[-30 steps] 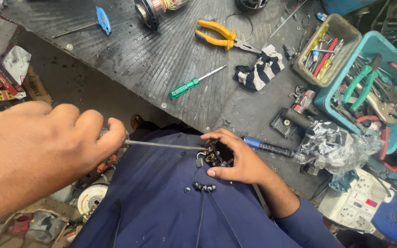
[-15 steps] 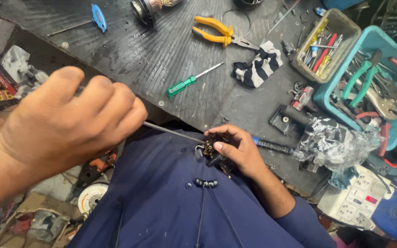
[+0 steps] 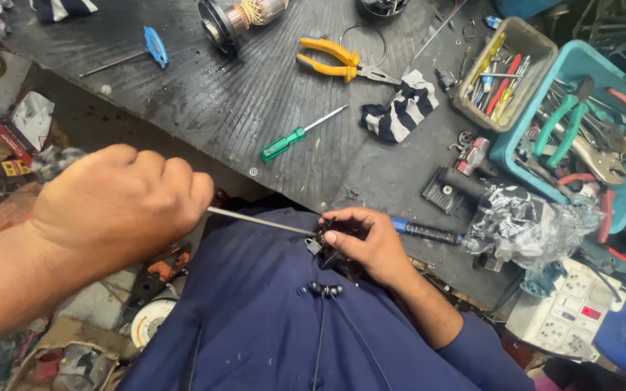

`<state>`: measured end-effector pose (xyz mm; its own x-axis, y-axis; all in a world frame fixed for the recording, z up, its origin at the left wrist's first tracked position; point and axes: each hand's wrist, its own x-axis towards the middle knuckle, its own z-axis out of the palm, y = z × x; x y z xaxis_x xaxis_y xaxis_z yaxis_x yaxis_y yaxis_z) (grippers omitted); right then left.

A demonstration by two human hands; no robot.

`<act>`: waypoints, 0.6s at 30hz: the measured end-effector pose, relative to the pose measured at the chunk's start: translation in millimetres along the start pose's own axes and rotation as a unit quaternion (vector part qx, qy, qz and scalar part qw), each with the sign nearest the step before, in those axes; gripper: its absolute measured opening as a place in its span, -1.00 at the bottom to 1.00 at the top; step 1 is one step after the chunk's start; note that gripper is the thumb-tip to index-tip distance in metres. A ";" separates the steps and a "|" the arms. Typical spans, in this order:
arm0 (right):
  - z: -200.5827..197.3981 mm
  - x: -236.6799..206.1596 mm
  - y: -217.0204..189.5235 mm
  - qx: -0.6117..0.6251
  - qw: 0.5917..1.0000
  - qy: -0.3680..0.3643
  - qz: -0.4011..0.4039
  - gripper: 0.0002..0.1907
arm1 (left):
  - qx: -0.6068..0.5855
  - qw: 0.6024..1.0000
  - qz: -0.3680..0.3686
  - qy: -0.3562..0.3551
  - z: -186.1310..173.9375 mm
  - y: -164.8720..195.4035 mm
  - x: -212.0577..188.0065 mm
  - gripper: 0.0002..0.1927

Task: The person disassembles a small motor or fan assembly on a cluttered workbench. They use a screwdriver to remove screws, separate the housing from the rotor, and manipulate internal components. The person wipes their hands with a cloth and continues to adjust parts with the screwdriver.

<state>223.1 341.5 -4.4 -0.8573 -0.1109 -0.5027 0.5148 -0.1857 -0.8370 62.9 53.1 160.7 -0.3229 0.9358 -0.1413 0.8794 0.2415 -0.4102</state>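
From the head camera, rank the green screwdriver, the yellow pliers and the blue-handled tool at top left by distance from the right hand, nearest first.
Measured from the right hand:
1. Green screwdriver, just up-left on the dark bench.
2. Yellow pliers, farther up, near the bench's top middle.
3. Blue-handled tool, far up-left.

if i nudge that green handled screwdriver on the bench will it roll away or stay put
The green-handled screwdriver would probably roll a little: its handle looks rounded and it lies free on the dark bench. It likely feels light and stiff, with a thin straight metal shaft. The bench's ridged surface may slow it.
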 end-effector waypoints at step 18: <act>1.8 -10.6 -12.3 -0.190 0.960 -0.007 -0.206 -0.61 | -0.340 0.725 -0.160 -0.577 -7.8 -11.2 29.8 -0.55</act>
<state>225.9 343.1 11.6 -0.9868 -0.1174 -0.1120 0.0935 0.1526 -0.9839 46.1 80.3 168.1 -0.2805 0.0603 -0.9579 0.5381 0.8363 -0.1049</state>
